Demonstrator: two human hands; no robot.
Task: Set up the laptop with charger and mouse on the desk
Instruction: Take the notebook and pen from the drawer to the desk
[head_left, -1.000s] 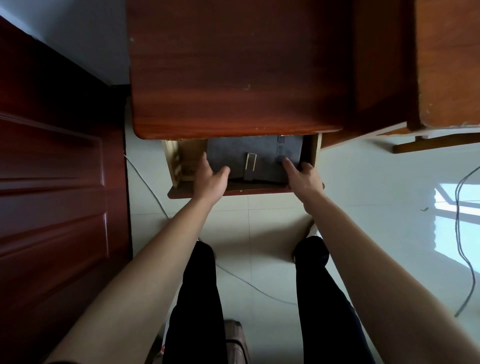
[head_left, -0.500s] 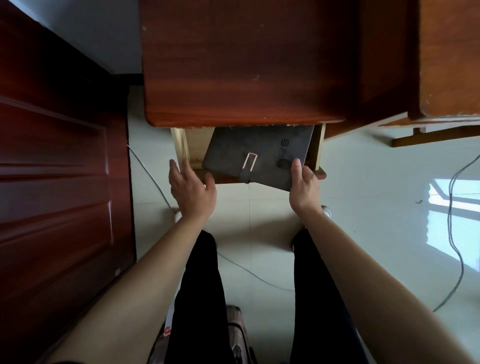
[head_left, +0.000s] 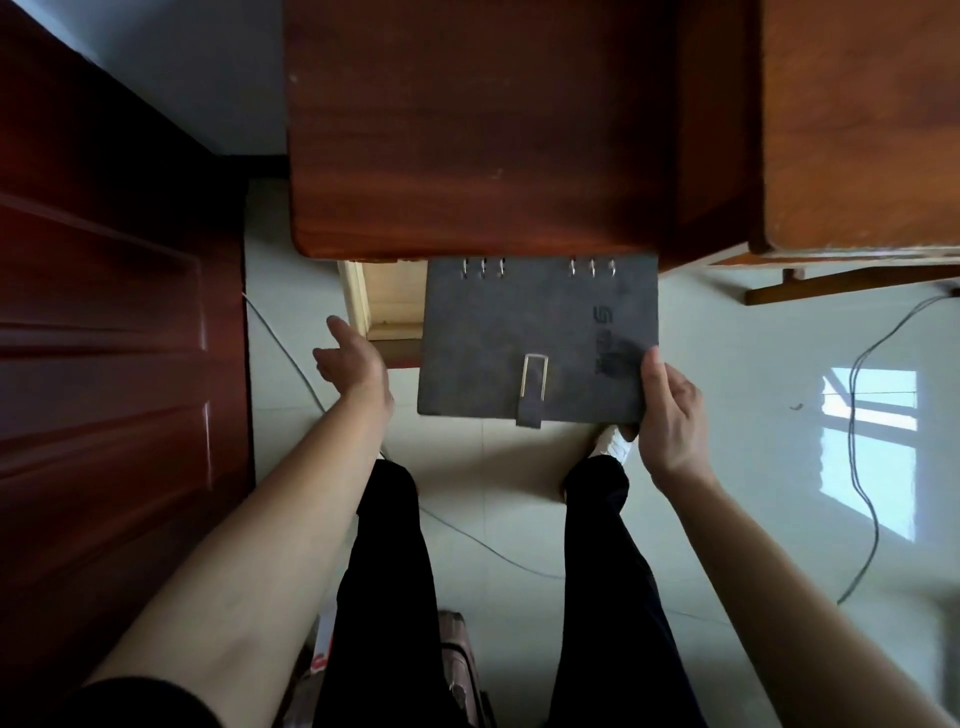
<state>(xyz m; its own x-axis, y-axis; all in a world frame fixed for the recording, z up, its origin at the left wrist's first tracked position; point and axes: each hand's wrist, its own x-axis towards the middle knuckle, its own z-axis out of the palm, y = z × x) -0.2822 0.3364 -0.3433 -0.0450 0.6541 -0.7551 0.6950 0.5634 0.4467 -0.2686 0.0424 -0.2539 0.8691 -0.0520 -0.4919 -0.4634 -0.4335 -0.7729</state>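
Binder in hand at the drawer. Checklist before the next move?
1. Right hand grips binder corner: ok.
2. Left hand free, open: ok.
3. Binder clasp fastened: ok, looks shut.
4. Binder's ring edge clear of desk: cannot tell.
5. Drawer closed: not ok, open.
6. Floor cable away from feet: not ok, runs past them.
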